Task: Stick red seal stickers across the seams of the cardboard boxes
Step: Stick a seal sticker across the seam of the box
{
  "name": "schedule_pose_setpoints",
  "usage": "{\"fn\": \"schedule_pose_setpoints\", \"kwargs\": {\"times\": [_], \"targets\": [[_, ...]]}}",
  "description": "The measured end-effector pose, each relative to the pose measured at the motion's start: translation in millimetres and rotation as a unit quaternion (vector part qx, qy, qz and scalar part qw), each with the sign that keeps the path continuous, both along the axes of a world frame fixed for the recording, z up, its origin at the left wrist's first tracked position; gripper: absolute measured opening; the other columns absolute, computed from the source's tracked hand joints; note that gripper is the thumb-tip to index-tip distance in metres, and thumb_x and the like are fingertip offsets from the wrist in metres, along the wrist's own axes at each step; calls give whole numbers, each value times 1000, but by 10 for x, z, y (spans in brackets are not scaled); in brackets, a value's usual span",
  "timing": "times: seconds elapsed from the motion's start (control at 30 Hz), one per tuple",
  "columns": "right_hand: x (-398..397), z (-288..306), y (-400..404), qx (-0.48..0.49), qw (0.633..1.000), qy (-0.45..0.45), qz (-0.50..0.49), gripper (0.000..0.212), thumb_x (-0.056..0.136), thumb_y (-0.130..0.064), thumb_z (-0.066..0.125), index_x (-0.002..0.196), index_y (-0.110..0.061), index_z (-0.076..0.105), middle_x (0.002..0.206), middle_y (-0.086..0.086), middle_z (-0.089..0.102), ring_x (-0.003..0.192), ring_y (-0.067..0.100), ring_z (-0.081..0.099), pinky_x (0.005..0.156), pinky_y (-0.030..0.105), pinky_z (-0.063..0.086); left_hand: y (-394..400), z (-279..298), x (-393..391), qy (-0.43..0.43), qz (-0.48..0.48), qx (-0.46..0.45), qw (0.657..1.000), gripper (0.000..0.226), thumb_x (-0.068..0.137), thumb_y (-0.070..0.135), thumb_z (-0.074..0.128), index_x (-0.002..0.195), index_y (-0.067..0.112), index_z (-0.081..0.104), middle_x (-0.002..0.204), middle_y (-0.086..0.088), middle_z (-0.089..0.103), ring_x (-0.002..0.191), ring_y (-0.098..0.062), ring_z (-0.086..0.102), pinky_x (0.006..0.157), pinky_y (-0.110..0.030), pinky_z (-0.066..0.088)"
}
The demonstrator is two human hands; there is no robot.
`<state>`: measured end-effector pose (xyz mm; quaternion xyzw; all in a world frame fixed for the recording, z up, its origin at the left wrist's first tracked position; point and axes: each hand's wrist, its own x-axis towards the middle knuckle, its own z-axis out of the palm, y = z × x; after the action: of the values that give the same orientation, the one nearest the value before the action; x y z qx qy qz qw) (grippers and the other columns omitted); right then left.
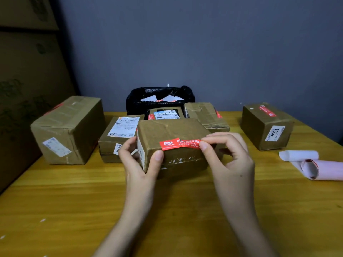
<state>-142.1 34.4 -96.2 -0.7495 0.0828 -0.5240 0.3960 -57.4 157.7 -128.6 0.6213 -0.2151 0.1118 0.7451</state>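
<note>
The cardboard box [172,145] is gripped by the left hand [139,160]; the red seal sticker [181,144] is pinched by the right hand [228,156].

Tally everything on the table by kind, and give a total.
Boxes: 6
Black bin: 1
Sticker rolls: 2
Total: 9

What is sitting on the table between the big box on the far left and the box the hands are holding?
In the head view, a smaller box with a white shipping label lies between the big box and the held box.
</note>
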Motion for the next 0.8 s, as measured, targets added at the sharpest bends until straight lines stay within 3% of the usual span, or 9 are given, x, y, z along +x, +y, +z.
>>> {"fn": "schedule_pose_setpoints", "kwargs": {"times": [0.17,0.27,0.37,0.43,0.57,0.7,0.8], "targets": [[22,-51,59,-161,979,-1,-126,5,91,-20,64,90,-17,68,95,-8,66,94,10,55,82,24,44,0,-21,2,-11,15,8,1000,85,56,89,52,119,35,31,118,16,45,100,18,49,80,-2,38],[35,-70,64,-182,973,4,-140,5,92,-19,62,94,-18,67,96,-8,67,93,6,55,77,27,48,8,-55,21,-15,24,15,1000,76,63,79,56,120,34,32,122,10,45,102,16,48,83,-4,37],[21,-63,72,-185,972,19,-147,7,93,-24,57,95,-20,62,87,-10,65,81,-1,51,70,20,42,24,-108,40,-37,44,41,997,77,67,63,57,127,25,29,127,11,40,112,13,43,92,-6,35],[-6,-31,64,-165,977,42,-132,7,94,-28,54,95,-23,58,84,-10,65,77,1,53,68,19,42,30,-123,39,-53,50,54,996,78,68,61,57,129,23,28,129,12,38,120,6,40,98,-9,33],[-58,84,12,-54,995,83,-28,2,92,-33,56,90,-32,56,86,-12,65,83,7,61,63,31,51,37,-105,26,-64,44,53,996,93,65,78,56,132,21,27,131,20,34,124,6,38,97,-5,30],[-95,101,-74,-58,987,144,37,11,88,-29,58,99,-33,59,96,-14,61,88,5,58,61,19,40,32,-131,50,-51,39,46,997,77,67,61,58,129,27,28,129,18,37,119,10,40,95,-6,32],[-110,68,-112,-64,981,174,65,23,84,-32,53,107,-38,56,105,-22,54,93,3,53,65,17,39,36,-130,56,-44,36,33,998,84,64,77,59,127,30,30,130,7,42,116,7,44,93,-8,35]]}}
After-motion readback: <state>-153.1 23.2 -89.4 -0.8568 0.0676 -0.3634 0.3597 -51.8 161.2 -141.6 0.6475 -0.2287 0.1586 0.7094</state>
